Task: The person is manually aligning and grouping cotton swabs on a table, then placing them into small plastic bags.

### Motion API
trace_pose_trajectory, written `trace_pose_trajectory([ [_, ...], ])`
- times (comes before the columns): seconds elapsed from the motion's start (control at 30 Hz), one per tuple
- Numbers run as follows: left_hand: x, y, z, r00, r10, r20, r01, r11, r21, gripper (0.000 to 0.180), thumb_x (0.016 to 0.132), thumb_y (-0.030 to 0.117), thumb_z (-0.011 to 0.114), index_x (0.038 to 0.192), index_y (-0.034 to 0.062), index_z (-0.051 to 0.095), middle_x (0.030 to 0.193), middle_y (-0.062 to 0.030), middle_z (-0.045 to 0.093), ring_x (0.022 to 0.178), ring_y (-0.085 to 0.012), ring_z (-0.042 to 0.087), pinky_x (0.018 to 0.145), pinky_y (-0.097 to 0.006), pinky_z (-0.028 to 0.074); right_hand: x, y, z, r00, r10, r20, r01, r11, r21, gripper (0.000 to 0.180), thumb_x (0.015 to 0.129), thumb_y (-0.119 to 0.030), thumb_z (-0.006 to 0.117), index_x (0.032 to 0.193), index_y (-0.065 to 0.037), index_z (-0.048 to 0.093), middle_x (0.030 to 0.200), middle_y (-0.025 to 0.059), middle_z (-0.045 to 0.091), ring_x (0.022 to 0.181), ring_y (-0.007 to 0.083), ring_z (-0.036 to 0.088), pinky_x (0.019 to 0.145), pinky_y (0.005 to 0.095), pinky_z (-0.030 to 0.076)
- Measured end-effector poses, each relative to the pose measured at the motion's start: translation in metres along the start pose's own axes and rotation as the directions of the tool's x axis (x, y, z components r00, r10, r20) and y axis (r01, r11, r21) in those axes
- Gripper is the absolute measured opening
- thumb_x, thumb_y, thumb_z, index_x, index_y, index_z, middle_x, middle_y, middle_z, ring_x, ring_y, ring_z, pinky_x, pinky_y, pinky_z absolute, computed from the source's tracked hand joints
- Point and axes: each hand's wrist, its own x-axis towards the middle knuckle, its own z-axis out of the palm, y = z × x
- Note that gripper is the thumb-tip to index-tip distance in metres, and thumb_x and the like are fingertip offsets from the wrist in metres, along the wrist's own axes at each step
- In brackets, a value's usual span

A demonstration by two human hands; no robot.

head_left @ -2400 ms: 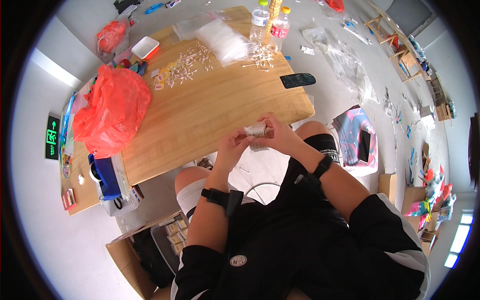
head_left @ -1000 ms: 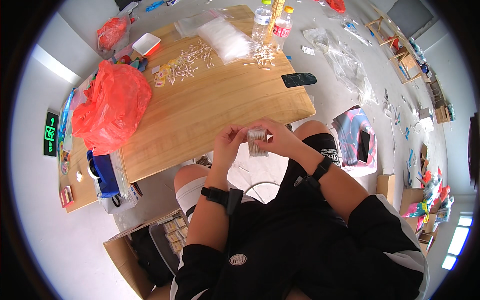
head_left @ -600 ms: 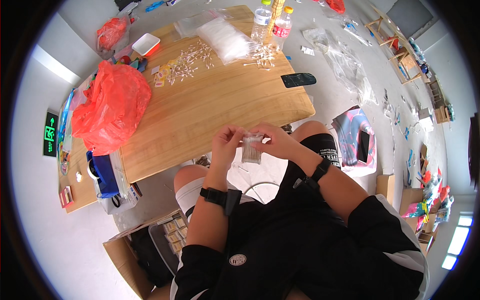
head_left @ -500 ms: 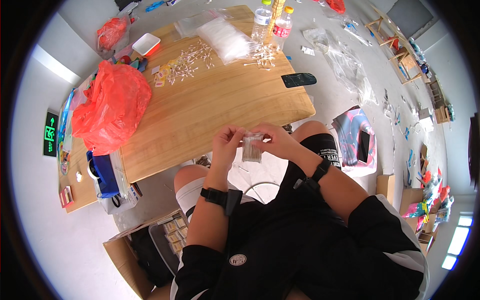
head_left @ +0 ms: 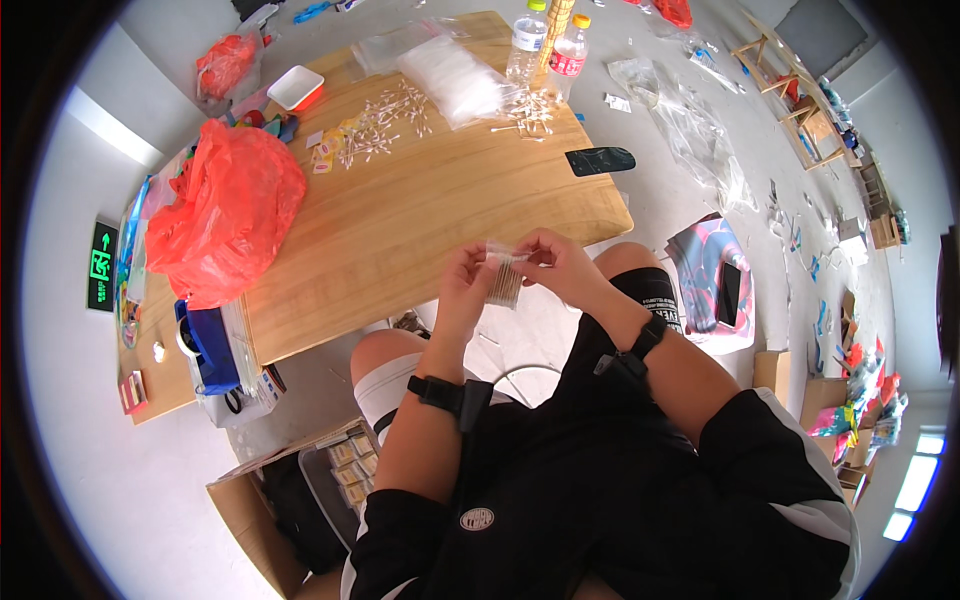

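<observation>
Just off the table's near edge, above my lap, a small clear plastic bag of cotton swabs (head_left: 505, 287) is held between both hands. My left hand (head_left: 464, 282) pinches its upper left side, and my right hand (head_left: 562, 266) pinches the upper right corner. Through the plastic the swabs' sticks show side by side. Farther up the wooden table lie loose cotton swabs (head_left: 385, 125), with a smaller pile (head_left: 535, 118) of them near the bottles. A stack of clear plastic bags (head_left: 452, 82) lies between the two piles.
A red plastic bag (head_left: 230, 215) bulges on the table's left. Two bottles (head_left: 525, 45) stand at the far edge, a dark flat piece (head_left: 600, 161) at the right edge. Below left, an open cardboard box (head_left: 240, 510) holds a bin of small packed bags (head_left: 352, 462). A phone (head_left: 730, 293) lies right.
Both hands have risen slightly toward the table with the bag of swabs. The bag now tilts a little, and more of its upper edge shows between my fingers.
</observation>
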Motion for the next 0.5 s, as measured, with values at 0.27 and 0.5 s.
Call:
trace_pose_trajectory([
  [0.27,0.001,-0.001,-0.004,0.991,-0.035,0.128,0.021,0.994,0.107,0.026,0.098,0.012,0.066,0.12,0.0019,0.056,0.11,-0.0077,0.068,0.097,-0.0114,0.065,0.085,-0.027,0.053,-0.003,-0.017,-0.002,0.992,-0.089,-0.087,0.087,0.996,-0.025,0.038,0.092,-0.009,0.072,0.125,-0.003,0.055,0.099,0.0058,0.064,0.085,0.0116,0.065,0.074,0.0278,0.057],
  [0.5,0.0,-0.006,0.003,0.945,0.284,0.164,-0.309,0.938,0.156,0.037,0.09,-0.004,0.07,0.122,0.0003,0.05,0.116,-0.0095,0.06,0.104,-0.0174,0.064,0.09,-0.031,0.055,-0.002,-0.013,-0.004,0.991,-0.05,-0.121,0.046,0.998,-0.042,0.019,0.093,-0.013,0.072,0.106,-0.001,0.067,0.09,0.003,0.069,0.083,0.0104,0.065,0.074,0.0263,0.054],
])
